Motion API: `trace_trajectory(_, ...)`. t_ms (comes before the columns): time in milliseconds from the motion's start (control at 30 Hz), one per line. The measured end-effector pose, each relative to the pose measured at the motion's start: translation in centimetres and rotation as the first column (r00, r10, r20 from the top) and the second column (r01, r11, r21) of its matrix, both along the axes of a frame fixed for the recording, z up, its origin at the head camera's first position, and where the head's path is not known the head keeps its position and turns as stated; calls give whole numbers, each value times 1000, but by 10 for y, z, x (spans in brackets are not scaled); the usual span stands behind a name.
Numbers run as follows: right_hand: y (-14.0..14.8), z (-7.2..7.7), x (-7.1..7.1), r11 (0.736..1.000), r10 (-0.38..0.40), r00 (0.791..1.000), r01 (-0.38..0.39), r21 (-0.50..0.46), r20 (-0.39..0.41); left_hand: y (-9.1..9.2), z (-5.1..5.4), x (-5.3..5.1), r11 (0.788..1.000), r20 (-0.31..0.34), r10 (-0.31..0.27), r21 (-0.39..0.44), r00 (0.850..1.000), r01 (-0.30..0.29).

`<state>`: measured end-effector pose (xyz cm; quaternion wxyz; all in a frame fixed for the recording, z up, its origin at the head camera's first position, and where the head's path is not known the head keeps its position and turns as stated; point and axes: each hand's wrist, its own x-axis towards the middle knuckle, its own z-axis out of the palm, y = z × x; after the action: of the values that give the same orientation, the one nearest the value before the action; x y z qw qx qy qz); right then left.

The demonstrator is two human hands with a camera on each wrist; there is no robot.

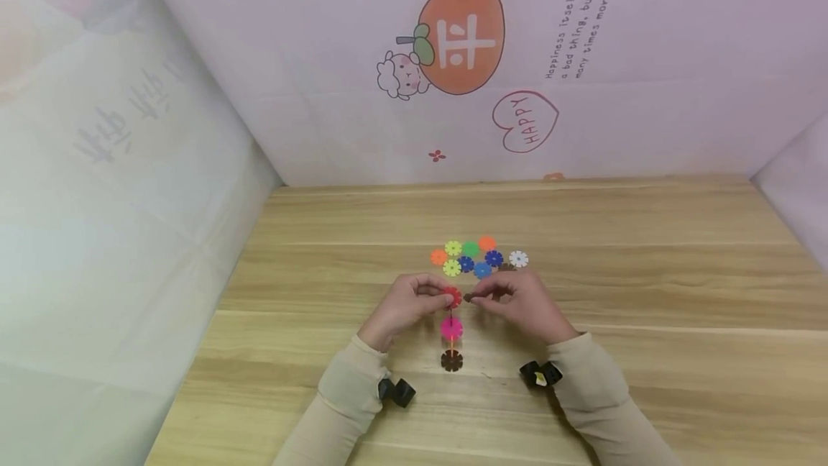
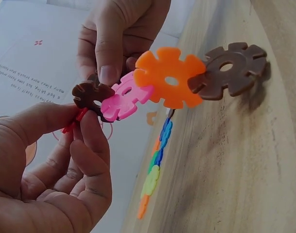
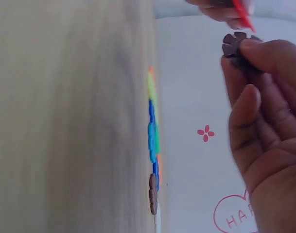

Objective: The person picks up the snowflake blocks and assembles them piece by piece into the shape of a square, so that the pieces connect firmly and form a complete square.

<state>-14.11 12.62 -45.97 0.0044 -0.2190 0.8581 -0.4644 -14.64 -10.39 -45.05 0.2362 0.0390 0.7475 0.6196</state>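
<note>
My left hand (image 1: pixel 406 305) pinches a red notched plastic disc (image 1: pixel 455 297) between thumb and fingers. Joined to it is a chain of snowflake-like discs: a brown one (image 2: pixel 89 93), a pink one (image 2: pixel 126 99), an orange one (image 2: pixel 170 77) and, at the free end, another brown one (image 2: pixel 230 70). Between its thumb and fingers my right hand (image 1: pixel 522 302) holds a loose brown notched disc (image 3: pixel 234 47), close to the red disc but a small gap apart in the head view. Fingers partly cover both held discs.
Beyond my hands, several loose discs lie on the wooden table (image 1: pixel 323 236), among them a white one (image 1: pixel 518 259), a green one (image 1: pixel 470 249) and a brown one partly behind my right hand. A printed cloth wall (image 1: pixel 336 92) stands at the table's back edge.
</note>
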Motion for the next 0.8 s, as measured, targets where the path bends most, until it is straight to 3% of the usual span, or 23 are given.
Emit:
trace_trajectory(167,-3,0,3,999,51,983,-47,24,-178,0,-1,0,1000,-8,0,10,1000,0)
trace_trajectory(467,-6,0,4,994,104,955,-91,59,-276,0,0,1,1000,16,2,24,1000,-2)
trace_trajectory(700,-9,-1,4,986,168,887,-156,62,-431,1,1,3,999,29,16,29,999,-17)
trace_trajectory(800,-10,-1,4,984,174,868,-167,58,-464,2,0,3,999,38,22,30,999,-23)
